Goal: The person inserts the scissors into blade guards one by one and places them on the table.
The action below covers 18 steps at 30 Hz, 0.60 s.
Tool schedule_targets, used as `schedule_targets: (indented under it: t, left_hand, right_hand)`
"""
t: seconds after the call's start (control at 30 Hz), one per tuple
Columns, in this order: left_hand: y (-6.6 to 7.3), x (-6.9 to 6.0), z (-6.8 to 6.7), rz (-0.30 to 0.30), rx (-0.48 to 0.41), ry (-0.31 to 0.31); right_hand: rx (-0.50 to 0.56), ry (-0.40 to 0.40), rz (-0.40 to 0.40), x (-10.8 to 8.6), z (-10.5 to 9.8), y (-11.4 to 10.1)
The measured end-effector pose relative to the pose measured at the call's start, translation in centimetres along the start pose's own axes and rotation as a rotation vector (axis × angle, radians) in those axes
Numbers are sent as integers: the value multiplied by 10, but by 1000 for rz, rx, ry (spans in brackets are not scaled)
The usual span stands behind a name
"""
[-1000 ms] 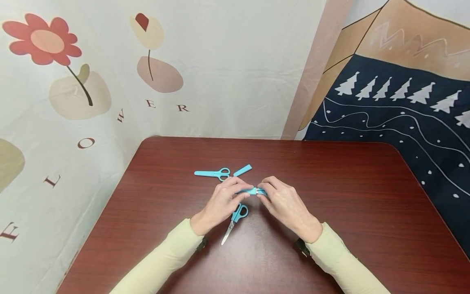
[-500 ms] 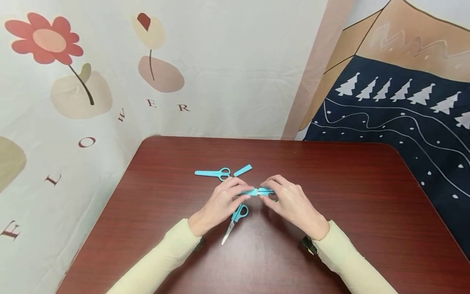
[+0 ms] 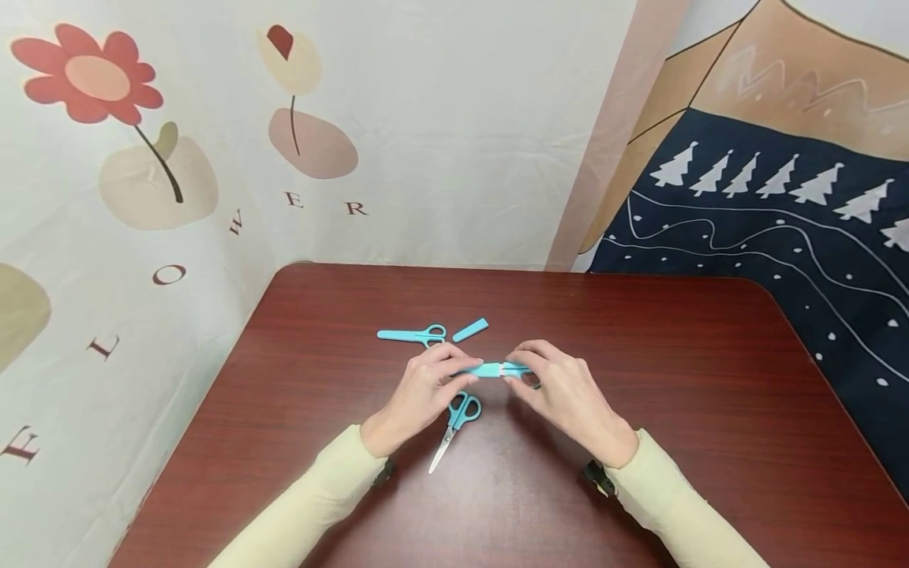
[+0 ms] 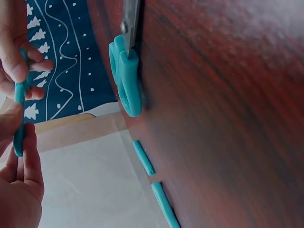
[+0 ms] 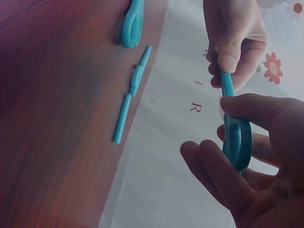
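Over the middle of the table, my left hand (image 3: 424,386) pinches a light-blue blade cover (image 3: 488,371) between thumb and fingers. My right hand (image 3: 568,394) grips the blue handles of a pair of scissors (image 5: 242,142). Those blades sit mostly inside the cover, with a narrow pale gap showing between cover and handles in the head view. Below my left hand lie bare scissors (image 3: 454,426), blades pointing toward me. Beyond it rest sheathed scissors (image 3: 408,336), partly hidden by my fingers, and beside them a loose blue cover (image 3: 470,330).
All of this is on a dark red-brown wooden table (image 3: 682,347) with rounded far corners. Behind it hang a pale flower-print cloth (image 3: 454,142) and a navy cloth (image 3: 746,237) with white trees.
My right hand has shifted slightly right, showing more of the handles. The fingers of my left hand have slid left along the cover, so more of it shows. The items on the table stay put.
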<state>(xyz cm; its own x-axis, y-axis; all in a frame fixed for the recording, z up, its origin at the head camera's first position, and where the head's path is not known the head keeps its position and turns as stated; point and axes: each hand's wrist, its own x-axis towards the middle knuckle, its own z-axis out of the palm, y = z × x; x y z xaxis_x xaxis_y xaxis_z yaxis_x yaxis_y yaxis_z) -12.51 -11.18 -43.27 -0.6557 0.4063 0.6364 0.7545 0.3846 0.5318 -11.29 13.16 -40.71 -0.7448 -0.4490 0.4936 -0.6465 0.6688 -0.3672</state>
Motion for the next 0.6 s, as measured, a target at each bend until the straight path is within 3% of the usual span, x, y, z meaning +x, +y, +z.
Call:
schedule_targets:
  t: [0.13,0.6]
  left_hand:
    - [-1,0,2,48,31,12]
    - [-3,-1,3,68,28,7]
  right_hand:
    - [-25,34,-29,0,2,0]
    - [-45,70,-53,-3,9,-1]
